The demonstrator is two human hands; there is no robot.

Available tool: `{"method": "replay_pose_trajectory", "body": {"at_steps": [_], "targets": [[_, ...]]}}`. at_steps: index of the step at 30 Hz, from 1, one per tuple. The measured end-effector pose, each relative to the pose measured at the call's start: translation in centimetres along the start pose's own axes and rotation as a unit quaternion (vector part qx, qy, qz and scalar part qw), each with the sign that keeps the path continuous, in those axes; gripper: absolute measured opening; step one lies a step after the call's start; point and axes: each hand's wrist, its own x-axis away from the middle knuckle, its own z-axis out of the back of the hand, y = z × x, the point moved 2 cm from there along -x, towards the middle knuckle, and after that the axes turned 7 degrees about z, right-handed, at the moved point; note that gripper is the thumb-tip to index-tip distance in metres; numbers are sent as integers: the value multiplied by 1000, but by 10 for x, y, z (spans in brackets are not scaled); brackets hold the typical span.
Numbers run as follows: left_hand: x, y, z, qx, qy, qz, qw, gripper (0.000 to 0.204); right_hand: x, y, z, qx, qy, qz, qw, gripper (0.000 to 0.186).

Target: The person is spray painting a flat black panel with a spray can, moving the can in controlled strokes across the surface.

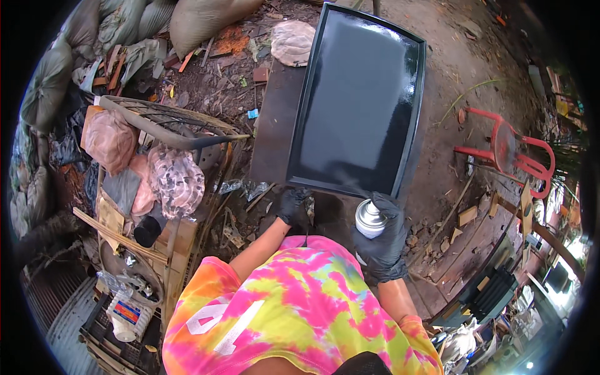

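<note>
A glossy black rectangular panel [350,100] with a raised rim lies in front of me, its wet-looking face reflecting light. In my right hand [386,240], gloved in black, is a spray can [370,220] with a silver top, held at the panel's near edge. A faint haze hangs by the can, over that edge. My left hand [292,206], also in a black glove, is at the panel's near left corner. Its dark fingers are partly hidden, and whether they grip the rim is not clear.
Under the panel is a dark board [272,125]. A metal-framed chair [169,134] holding crumpled cloths [177,181] stands left, near a white bottle [128,317]. To the right are a red plastic chair [505,150] and wood scraps. Full sacks [206,22] lie far left.
</note>
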Motion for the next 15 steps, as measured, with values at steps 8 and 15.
{"method": "replay_pose_trajectory", "body": {"at_steps": [8,15], "targets": [[45,-3,33,-253,-96,192,944,47,-2,-20,-17,-16,-43,40,998,64],[33,-39,126,210,50,263,940,46,35,3,20,34,47,-36,998,67]]}}
